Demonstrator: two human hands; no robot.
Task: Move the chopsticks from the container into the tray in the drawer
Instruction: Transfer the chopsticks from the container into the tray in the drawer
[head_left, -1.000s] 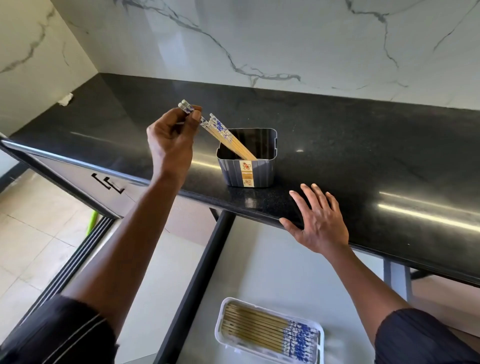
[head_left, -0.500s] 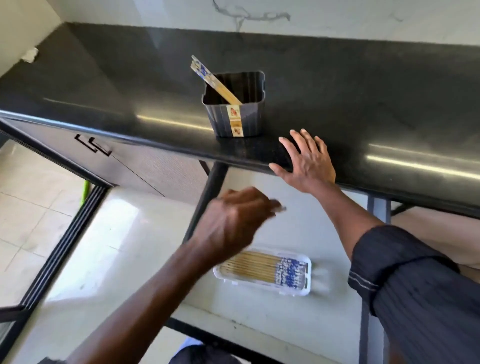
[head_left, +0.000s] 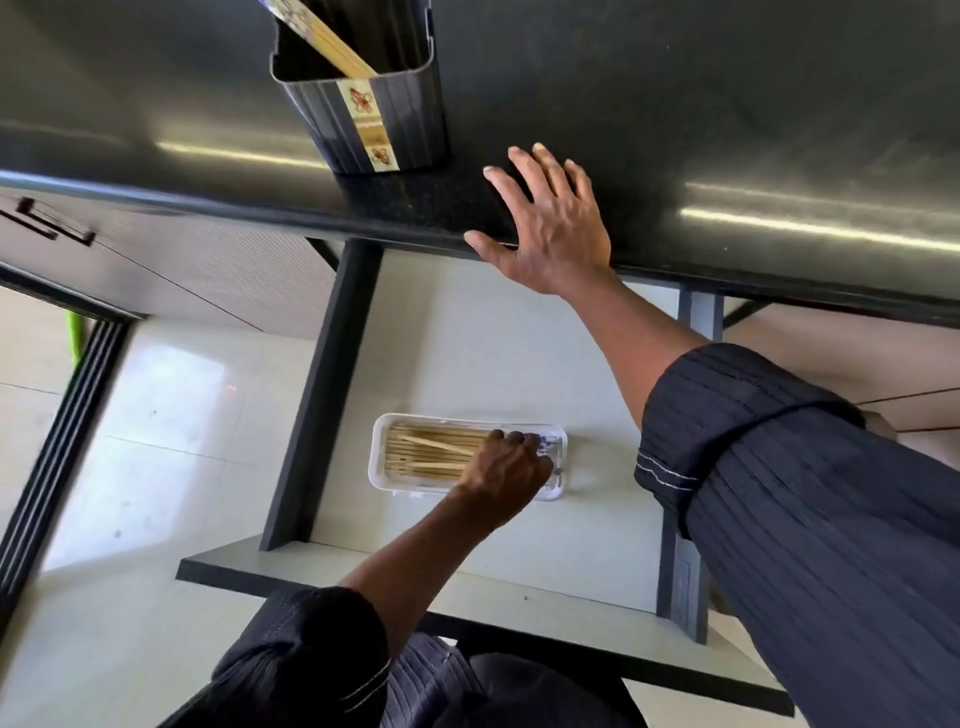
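Observation:
A dark ribbed container (head_left: 358, 104) stands on the black countertop (head_left: 727, 104) near its front edge, with a few blue-tipped wooden chopsticks (head_left: 332, 47) leaning in it. Below, the open drawer (head_left: 467, 353) holds a white tray (head_left: 376, 452) with several chopsticks (head_left: 426, 462) lying lengthwise. My left hand (head_left: 506, 473) is down over the tray's right end, fingers curled on the patterned ends of a pair that lies slanted on top of the others. My right hand (head_left: 550, 228) rests flat on the counter edge, fingers spread, to the right of the container.
The drawer's dark side rail (head_left: 324, 395) runs left of the tray, and its front panel (head_left: 467, 597) is near my body. A closed cabinet with a black handle (head_left: 47, 226) is at the left. Pale floor tiles lie beyond.
My left hand has carried a pair of chopsticks from the container down into the drawer and now reaches the tray. The view has tilted downward. My right hand stays on the counter edge.

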